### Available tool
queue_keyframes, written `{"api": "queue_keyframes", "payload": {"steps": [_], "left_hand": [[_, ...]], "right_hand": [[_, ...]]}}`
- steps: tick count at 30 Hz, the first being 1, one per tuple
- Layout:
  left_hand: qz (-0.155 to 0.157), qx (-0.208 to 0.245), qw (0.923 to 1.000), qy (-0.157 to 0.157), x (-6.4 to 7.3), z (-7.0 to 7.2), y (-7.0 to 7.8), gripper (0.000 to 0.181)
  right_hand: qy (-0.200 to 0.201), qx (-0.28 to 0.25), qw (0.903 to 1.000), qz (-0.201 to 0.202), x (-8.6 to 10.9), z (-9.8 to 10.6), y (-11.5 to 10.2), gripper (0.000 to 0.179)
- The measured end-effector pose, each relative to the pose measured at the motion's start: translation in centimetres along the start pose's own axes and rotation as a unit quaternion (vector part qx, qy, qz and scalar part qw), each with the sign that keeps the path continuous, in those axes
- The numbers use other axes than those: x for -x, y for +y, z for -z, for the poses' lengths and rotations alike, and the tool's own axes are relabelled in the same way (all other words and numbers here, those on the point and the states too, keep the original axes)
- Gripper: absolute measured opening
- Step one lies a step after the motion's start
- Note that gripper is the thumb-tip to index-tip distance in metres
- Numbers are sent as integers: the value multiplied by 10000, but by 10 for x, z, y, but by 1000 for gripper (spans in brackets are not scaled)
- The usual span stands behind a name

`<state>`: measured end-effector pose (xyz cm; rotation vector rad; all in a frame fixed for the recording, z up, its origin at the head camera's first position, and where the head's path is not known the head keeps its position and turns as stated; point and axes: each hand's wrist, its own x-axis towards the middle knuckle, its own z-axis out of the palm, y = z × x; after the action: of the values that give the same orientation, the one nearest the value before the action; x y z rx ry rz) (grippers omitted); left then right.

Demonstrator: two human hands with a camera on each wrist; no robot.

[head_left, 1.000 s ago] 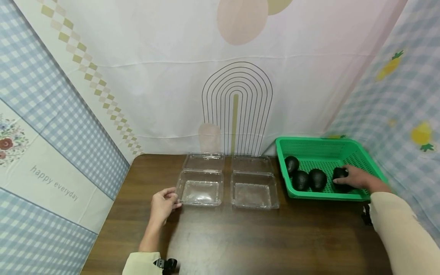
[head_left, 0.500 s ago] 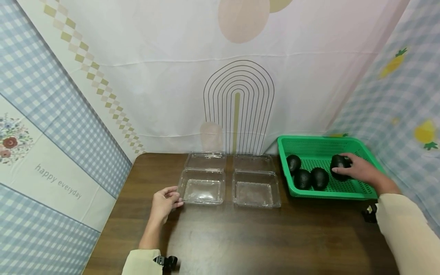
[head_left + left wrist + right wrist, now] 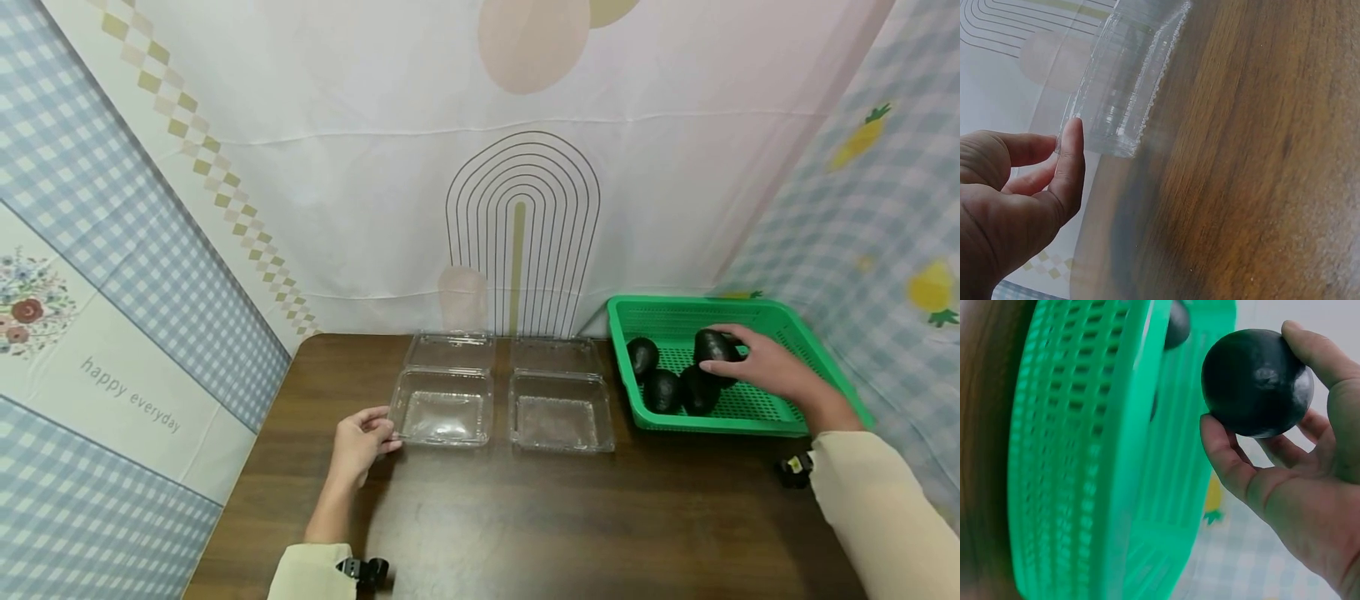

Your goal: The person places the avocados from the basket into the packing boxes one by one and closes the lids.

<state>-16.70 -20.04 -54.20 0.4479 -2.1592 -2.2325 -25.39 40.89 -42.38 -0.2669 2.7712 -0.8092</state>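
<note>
My right hand (image 3: 759,363) grips a dark avocado (image 3: 1254,381) between thumb and fingers, raised over the green plastic basket (image 3: 750,427). Inside the basket, three more dark avocados lie at its left end; the nearest one (image 3: 663,392) sits at the front, and the held one partly covers its neighbour in the head view. My left hand (image 3: 360,442) pinches the left front corner of a clear plastic clamshell box (image 3: 442,417) between thumb and fingers, as the left wrist view (image 3: 1063,156) also shows. That box stands with its lid folded back, holding nothing.
A second clear clamshell box (image 3: 562,421) with its lid laid back stands between the first box and the basket. All rest on a brown wooden table (image 3: 525,517). A patterned cloth (image 3: 360,208) hangs behind the table's back edge, with checked cloths at both sides.
My right hand has lifted the avocado off the basket floor and carried it left, over the other avocados. The left hand stays at the box corner.
</note>
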Motion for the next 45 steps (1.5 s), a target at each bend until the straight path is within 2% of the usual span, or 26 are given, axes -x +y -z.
{"api": "queue_keyframes", "payload": {"steps": [5, 17, 27, 35, 45], "left_hand": [[138, -46, 9999, -8, -2, -1, 2, 41], [129, -93, 9999, -27, 4, 3, 2, 40], [109, -90, 9998, -104, 4, 4, 1, 41], [138, -4, 9998, -140, 2, 4, 2, 41], [151, 34, 9998, -158, 0, 4, 0, 41]], "right_hand": [[92, -57, 9996, 257, -2, -6, -22, 81], [153, -59, 9980, 609, -10, -32, -74, 78], [116, -308, 9973, 662, -16, -60, -113, 81], [-69, -604, 9952, 763, -28, -81, -146, 80], [-128, -931, 9918, 869, -48, -121, -183, 76]]}}
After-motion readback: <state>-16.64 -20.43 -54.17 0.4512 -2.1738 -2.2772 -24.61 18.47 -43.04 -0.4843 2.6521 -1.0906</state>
